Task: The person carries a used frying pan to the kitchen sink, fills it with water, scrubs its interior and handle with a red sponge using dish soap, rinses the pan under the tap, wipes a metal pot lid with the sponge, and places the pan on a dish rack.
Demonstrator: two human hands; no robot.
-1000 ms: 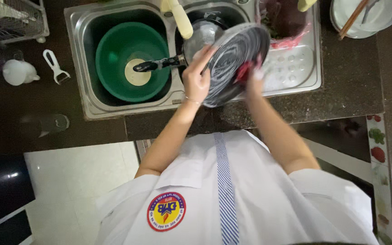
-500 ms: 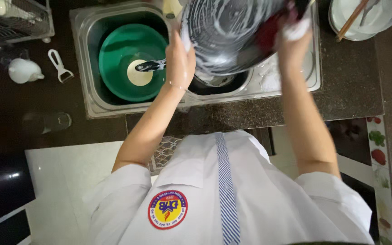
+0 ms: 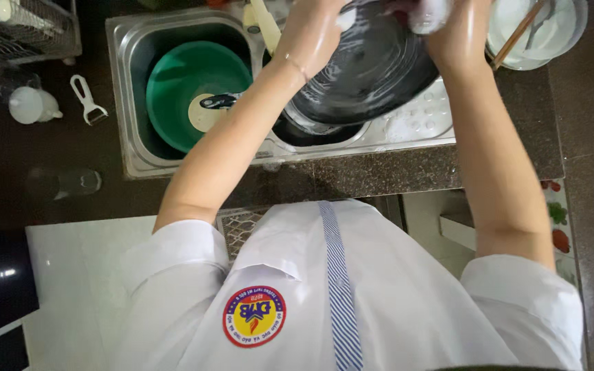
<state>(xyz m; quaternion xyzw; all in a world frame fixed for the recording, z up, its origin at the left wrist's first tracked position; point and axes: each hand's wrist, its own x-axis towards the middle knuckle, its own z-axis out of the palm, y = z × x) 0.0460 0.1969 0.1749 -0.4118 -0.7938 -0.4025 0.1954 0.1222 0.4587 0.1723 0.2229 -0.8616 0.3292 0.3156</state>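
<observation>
A soapy dark frying pan (image 3: 366, 72) is tilted up over the right half of the steel sink (image 3: 126, 103). My left hand (image 3: 311, 31) grips the pan's left rim. My right hand (image 3: 448, 27) presses a sudsy sponge (image 3: 426, 15) against the pan's upper right edge; part of that hand is cut off by the frame top. The pan's black handle (image 3: 218, 102) sticks out left over a green basin (image 3: 187, 89) in the left sink bowl.
A white peeler (image 3: 87, 99) and a small white cup (image 3: 30, 104) lie on the dark counter at left, with a clear glass (image 3: 70, 182) nearer. A wire rack (image 3: 18, 31) stands top left. A white bowl with chopsticks (image 3: 537, 31) sits top right.
The pan and both hands have risen toward the top of the view and nearer the camera. The pan has turned from on edge to a flatter tilt.
</observation>
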